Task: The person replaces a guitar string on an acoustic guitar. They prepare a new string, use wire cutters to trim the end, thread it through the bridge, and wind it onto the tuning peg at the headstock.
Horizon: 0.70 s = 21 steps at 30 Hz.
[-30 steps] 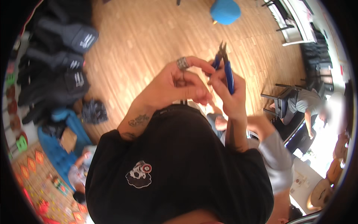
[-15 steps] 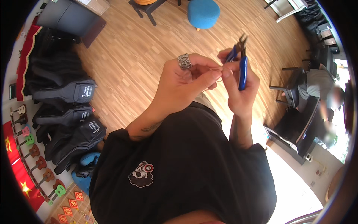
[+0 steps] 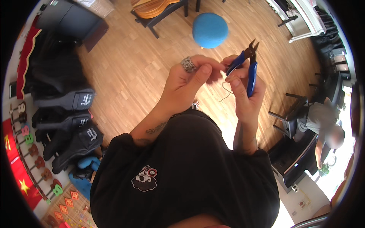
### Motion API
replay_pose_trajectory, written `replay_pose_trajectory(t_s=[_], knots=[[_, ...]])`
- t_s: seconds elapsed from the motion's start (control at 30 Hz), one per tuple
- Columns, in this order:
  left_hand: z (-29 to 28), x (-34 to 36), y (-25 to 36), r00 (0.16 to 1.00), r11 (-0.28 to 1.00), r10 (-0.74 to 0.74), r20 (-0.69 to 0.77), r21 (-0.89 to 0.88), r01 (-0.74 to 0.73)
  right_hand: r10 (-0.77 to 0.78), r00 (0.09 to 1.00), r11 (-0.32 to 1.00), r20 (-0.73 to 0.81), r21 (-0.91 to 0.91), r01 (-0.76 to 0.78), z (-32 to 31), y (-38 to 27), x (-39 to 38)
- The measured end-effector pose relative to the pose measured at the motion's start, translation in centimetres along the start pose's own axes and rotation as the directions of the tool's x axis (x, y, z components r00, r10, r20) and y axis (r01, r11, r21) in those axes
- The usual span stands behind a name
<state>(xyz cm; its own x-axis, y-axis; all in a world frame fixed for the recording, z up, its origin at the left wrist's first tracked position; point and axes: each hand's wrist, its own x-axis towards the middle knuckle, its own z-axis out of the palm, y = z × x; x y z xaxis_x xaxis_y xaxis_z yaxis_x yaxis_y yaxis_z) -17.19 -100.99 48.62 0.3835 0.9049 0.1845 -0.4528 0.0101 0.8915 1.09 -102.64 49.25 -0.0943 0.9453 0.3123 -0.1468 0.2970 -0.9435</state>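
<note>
My right hand (image 3: 245, 104) is closed around a pair of blue-handled wire cutters (image 3: 252, 78), their dark jaws pointing up and away and standing apart. Below its thumb and fingertips hangs a thin, curled wire or string (image 3: 227, 97), apparently pinched there. Beside it, my left hand (image 3: 180, 87), with a broad silver ring (image 3: 187, 64), has its thumb raised away from the index finger. That index fingertip reaches close to the right fingers; whether they touch is hard to see. The left hand's other fingers are partly hidden.
A round blue stool (image 3: 210, 30) stands ahead on the wooden floor, near a dark bench holding a wooden instrument (image 3: 154, 8). Black instrument bags (image 3: 80, 99) line the left side. At right, a person (image 3: 321, 117) is by a black piano (image 3: 292, 152).
My left thumb has lifted off the pinch, and the left fingers have drawn slightly back. The wire's loose end now hangs visible below the right fingers. The cutters have shifted slightly right.
</note>
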Motion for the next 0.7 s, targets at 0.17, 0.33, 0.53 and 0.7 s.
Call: replay_pose_trajectory(t_s=[0.17, 0.33, 0.53, 0.7], knots=[[-1.5, 11.1, -2.6, 0.996, 0.996, 0.087, 0.022, -0.005, -0.087, -0.077, 0.994, 0.996, -0.072, 0.036, 0.08, -3.0, 2.8, 8.4], [-2.3, 20.9, -2.6, 0.989, 0.983, 0.103, 0.105, -0.166, -0.085, -0.052, 0.978, 0.998, -0.203, 0.011, 0.056, -5.4, 4.0, 16.3], [-5.4, 32.2, -4.1, 0.937, 0.928, 0.31, 0.16, 0.165, -0.335, 0.1, 0.969, 0.979, -0.224, 0.197, -0.056, -8.5, 6.4, 25.0], [-5.7, 38.9, -4.8, 0.929, 0.924, 0.355, 0.109, 0.107, -0.366, 0.102, 0.987, 0.99, -0.125, 0.11, -0.089, -13.7, 9.0, 30.8]])
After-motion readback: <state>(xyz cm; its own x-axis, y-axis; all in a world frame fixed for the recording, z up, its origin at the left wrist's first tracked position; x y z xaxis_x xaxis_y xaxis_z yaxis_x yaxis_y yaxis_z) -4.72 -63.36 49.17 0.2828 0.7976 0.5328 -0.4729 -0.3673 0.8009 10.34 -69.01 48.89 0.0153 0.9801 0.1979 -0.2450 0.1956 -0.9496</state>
